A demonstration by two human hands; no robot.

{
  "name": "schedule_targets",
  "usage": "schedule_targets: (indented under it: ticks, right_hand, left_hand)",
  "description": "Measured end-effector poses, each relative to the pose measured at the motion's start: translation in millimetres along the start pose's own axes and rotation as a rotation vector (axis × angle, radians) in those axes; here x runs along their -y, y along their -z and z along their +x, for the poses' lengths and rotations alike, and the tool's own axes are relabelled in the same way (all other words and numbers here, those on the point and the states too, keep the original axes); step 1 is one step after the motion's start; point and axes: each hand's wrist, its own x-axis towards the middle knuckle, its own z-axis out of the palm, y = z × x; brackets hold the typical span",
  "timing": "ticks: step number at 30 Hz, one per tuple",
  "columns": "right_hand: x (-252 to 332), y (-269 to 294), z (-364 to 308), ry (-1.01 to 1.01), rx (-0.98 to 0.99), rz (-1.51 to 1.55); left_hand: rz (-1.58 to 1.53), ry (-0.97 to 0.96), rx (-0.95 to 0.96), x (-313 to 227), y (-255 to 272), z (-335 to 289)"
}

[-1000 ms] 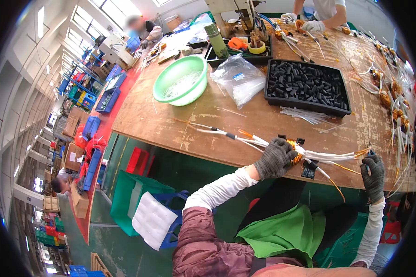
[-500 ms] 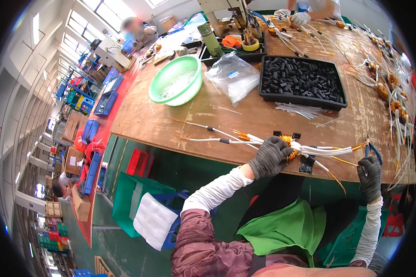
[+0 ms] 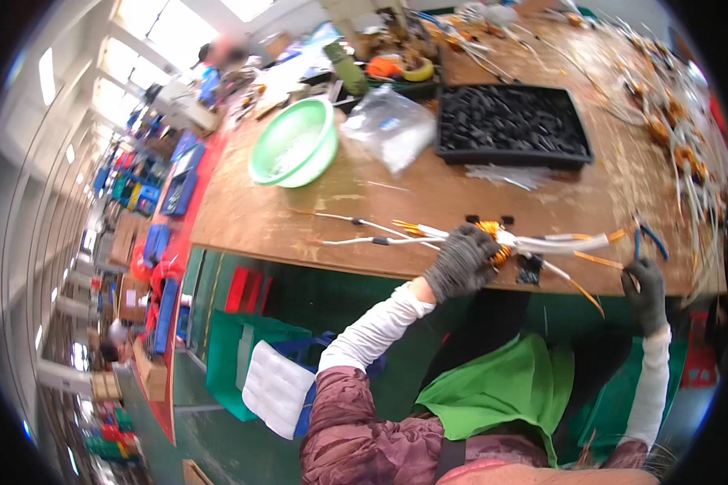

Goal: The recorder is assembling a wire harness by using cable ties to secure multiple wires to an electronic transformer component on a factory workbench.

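Note:
My left hand (image 3: 463,263), in a grey glove, is closed round a copper wire coil (image 3: 500,255) at the table's near edge. White-sleeved leads (image 3: 554,244) with copper ends run right from the coil. Longer white leads (image 3: 356,242) with black sleeves run left, their ends bare copper. At the right, my gloved right hand (image 3: 645,295) is closed, thumb and finger pinching the end of a copper wire lead (image 3: 598,259). Just beyond it lie blue-handled pliers (image 3: 651,241), not held. A small black piece (image 3: 529,269) sits below the coil. The picture is slightly blurred.
Beyond the coil stand a black tray (image 3: 514,125) of short black sleeves, a clear plastic bag (image 3: 390,125) and a green basin (image 3: 295,145). Thin clear tubes (image 3: 505,175) lie before the tray. More wired coils (image 3: 671,129) line the right side. A white-cushioned chair (image 3: 277,388) stands lower left.
The whole view has shifted a little, so the table and its things sit slightly higher and further left. Both hands keep their holds on the coil and the lead.

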Motion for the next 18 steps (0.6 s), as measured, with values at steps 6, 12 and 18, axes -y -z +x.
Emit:
schedule_targets:
  ticks: [6, 12, 18]
  right_hand:
    - [-0.3, -6.5, 24.7, 0.079, -0.01, -0.009]
    - [-8.7, 7.8, 13.7, 0.097, -0.06, -0.001]
    - [26.7, 25.2, 10.2, 0.017, -0.13, -0.031]
  left_hand:
    - [0.053, 0.056, -0.098, 10.2, 18.0, -0.4]
    - [-0.031, 0.034, -0.156, -7.4, 7.5, 29.8]
    - [-0.275, 0.025, 0.07, -17.9, -21.8, 55.1]
